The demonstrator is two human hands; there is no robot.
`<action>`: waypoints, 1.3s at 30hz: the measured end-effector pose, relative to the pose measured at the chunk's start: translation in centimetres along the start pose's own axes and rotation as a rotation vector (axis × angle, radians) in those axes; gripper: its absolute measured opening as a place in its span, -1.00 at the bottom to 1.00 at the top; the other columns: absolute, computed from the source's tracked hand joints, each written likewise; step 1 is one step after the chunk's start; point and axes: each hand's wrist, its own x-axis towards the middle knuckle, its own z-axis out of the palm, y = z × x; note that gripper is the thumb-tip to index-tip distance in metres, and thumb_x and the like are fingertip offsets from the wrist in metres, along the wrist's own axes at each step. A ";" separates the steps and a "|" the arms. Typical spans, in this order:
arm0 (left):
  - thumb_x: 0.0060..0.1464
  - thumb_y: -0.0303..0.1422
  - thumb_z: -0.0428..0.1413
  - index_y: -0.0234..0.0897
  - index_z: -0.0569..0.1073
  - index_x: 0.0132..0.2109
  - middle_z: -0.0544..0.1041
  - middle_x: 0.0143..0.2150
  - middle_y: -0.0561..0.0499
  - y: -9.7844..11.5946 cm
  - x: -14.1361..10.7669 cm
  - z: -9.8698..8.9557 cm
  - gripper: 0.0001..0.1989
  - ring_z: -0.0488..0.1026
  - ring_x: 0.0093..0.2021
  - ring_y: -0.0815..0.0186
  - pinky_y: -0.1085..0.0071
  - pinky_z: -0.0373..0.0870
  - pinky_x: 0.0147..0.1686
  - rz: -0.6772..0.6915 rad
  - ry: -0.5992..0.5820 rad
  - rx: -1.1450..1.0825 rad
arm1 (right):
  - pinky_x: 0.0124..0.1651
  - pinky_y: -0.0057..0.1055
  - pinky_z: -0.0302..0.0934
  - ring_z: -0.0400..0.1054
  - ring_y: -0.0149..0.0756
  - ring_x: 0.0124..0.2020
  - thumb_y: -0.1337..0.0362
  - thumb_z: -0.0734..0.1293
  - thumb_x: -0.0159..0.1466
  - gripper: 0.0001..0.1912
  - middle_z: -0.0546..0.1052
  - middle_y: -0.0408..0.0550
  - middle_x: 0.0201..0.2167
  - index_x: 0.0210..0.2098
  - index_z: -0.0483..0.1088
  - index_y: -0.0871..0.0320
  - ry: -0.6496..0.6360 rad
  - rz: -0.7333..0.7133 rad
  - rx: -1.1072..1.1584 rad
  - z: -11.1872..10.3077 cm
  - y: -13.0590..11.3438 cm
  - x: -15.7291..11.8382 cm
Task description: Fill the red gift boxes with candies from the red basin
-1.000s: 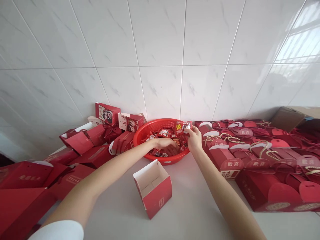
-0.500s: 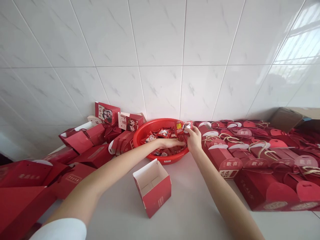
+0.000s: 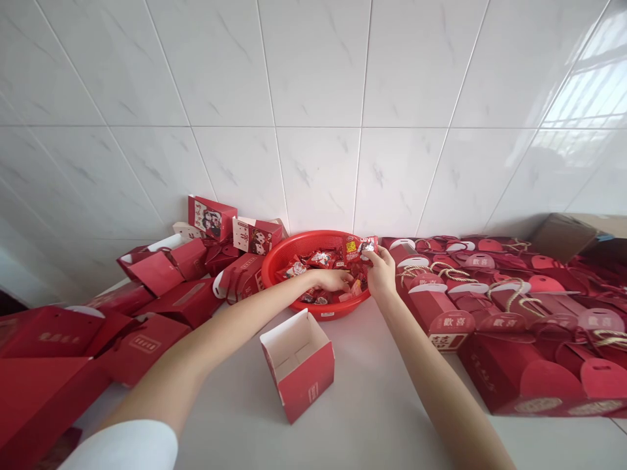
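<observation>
A red plastic basket (image 3: pixel 274 261) holds several small wrapped sweets (image 3: pixel 321 259) in red and white. My left hand (image 3: pixel 334 279) reaches down into it from the left, touching the sweets with bent fingers that look slightly apart; the fingertips are partly hidden. Over the basket's right rim, my right hand (image 3: pixel 381 271) pinches a red snack packet (image 3: pixel 359 248) with yellow print and a cartoon figure. In front of the basket stands an open red cardboard box (image 3: pixel 308 378) with white inner walls; its bottom shows, with nothing lying on it.
Red gift boxes (image 3: pixel 181 303), several of them open, lie piled on the left. Rows of closed red boxes (image 3: pixel 504 365) with rope handles fill the right side. A brown carton (image 3: pixel 563 235) stands at the back right. Behind everything is a white tiled wall (image 3: pixel 318 176).
My left hand has drawn back a little to the left within the basket, its fingers more bent, uncovering sweets at the right. My right hand stays with the packet.
</observation>
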 end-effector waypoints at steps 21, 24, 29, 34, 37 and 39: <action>-0.13 -0.45 0.22 -0.28 0.60 -0.03 0.60 0.07 -0.09 -5.1 -2.7 -4.4 -0.58 0.49 0.07 0.06 0.28 0.39 0.05 0.126 0.553 -0.225 | -0.25 -0.36 0.37 0.46 -0.30 -0.36 0.32 0.48 -0.13 -0.69 0.60 -0.17 -0.41 -0.35 0.45 0.13 -0.045 0.016 -0.006 0.0 -0.3 -0.4; -0.11 -0.38 0.26 -0.26 0.58 -0.01 0.57 0.13 -0.11 -5.6 -3.6 -4.6 -0.57 0.46 0.15 0.06 0.22 0.36 0.13 0.166 0.638 -0.357 | -0.23 -0.34 0.37 0.48 -0.28 -0.34 0.34 0.52 -0.14 -0.63 0.61 -0.14 -0.38 -0.32 0.45 0.14 -0.048 0.019 0.022 0.1 -0.2 -0.4; -0.21 -0.38 0.34 -0.23 0.58 -0.01 0.54 0.17 -0.11 -5.8 -4.8 -4.4 -0.50 0.41 0.21 0.03 0.17 0.34 0.19 0.207 0.690 -0.474 | -0.25 -0.37 0.36 0.46 -0.31 -0.37 0.35 0.56 -0.17 -0.63 0.61 -0.15 -0.41 -0.35 0.47 0.15 -0.055 -0.001 0.033 0.1 -0.2 -0.4; -0.21 -0.40 0.36 -0.27 0.61 -0.12 0.63 -0.02 -0.11 -5.5 -5.0 -4.2 -0.60 0.52 0.06 0.07 0.15 0.40 0.12 0.205 0.669 -0.560 | -0.31 -0.40 0.34 0.43 -0.35 -0.42 0.32 0.57 -0.15 -0.70 0.60 -0.18 -0.45 -0.41 0.51 0.14 -0.075 0.001 0.042 0.2 -0.5 -0.8; -0.18 -0.40 0.37 -0.30 0.60 -0.15 0.65 -0.23 -0.07 -5.4 -4.9 -4.2 -0.65 0.59 -0.16 0.15 0.17 0.47 0.00 0.143 0.678 -0.662 | -0.30 -0.40 0.35 0.44 -0.35 -0.42 0.32 0.57 -0.15 -0.71 0.60 -0.18 -0.45 -0.42 0.52 0.14 -0.074 0.014 0.080 0.3 -0.7 -0.9; -0.17 -0.38 0.38 -0.31 0.59 -0.19 0.64 -0.30 -0.05 -5.4 -4.9 -4.1 -0.68 0.59 -0.24 0.21 0.22 0.49 -0.05 0.128 0.674 -0.694 | -0.28 -0.39 0.37 0.46 -0.32 -0.40 0.32 0.57 -0.13 -0.74 0.61 -0.16 -0.44 -0.43 0.52 0.14 -0.081 0.017 0.105 0.3 -0.8 -1.0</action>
